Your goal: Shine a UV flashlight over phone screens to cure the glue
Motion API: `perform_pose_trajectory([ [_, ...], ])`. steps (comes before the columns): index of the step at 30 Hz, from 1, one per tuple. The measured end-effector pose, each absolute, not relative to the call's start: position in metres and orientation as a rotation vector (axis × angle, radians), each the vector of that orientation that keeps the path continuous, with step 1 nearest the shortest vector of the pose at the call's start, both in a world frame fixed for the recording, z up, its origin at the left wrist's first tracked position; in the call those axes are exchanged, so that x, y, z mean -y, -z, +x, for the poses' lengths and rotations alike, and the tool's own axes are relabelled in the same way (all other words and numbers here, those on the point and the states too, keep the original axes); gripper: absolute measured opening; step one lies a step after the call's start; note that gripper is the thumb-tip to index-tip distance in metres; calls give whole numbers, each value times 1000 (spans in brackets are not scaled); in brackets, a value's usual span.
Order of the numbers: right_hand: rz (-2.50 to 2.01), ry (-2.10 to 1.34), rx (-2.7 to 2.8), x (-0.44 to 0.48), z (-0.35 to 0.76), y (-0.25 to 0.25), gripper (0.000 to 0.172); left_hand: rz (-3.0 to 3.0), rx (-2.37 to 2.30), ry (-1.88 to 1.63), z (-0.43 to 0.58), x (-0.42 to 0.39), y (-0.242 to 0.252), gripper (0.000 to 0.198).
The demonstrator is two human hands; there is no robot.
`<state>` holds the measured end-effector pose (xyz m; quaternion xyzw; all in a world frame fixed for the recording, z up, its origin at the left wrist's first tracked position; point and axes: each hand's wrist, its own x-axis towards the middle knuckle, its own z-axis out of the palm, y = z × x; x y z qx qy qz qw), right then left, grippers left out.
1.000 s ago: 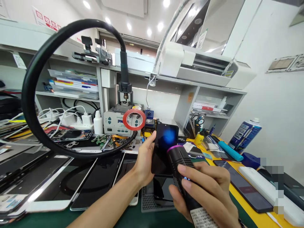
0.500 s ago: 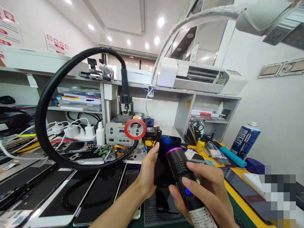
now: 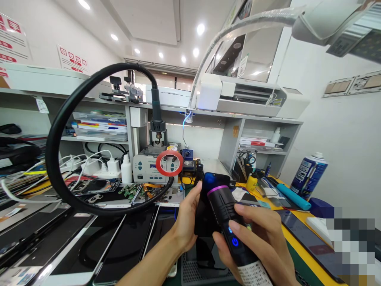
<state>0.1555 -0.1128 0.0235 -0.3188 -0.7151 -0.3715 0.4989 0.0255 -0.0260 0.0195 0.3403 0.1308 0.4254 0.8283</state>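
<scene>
My left hand [image 3: 186, 222] is closed on a dark smartphone [image 3: 216, 179] held up in front of me, its thumb along the left edge. In my right hand [image 3: 262, 238] is a black flashlight [image 3: 222, 204] with a purple ring at its head and a white printed label lower down. A blue power symbol glows on its body beside my fingers. The flashlight's head points at the phone and hides much of it. Below them, a grey textured mat [image 3: 193, 270] with a dark glossy panel [image 3: 210, 254] lies on the bench.
Several phone and tablet screens [image 3: 125, 246] cover the left of the bench. A grey control station [image 3: 149, 169] carries a looped black hose [image 3: 53, 159] and a red tape roll [image 3: 157, 169]. At right stand a spray can [image 3: 308, 174] and a turquoise roll [image 3: 293, 196].
The view shifts slightly. Another blue lit mark now shows above the power symbol on the flashlight. Both hands keep their hold with little movement.
</scene>
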Motion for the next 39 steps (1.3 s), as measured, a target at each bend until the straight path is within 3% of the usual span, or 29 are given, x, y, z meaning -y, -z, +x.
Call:
perform_pose_trajectory([
  [13,-752,881,1745,117,152,-25,26,691,-267,-815,22,28,-27,58],
  [26,-812,888,1813,124,154,-28,30,682,-244,-872,20,25,-30,54],
  [30,-842,690,1752,129,164,-36,30,749,-220,-863,20,20,-24,52],
  [33,-844,467,1552,124,173,-46,20,831,-300,-678,22,18,-19,64],
  [36,-635,216,1230,105,183,-53,12,864,-380,-544,26,21,-19,74],
  [39,-508,-46,966,85,195,-57,12,846,-407,-509,31,25,-19,71],
])
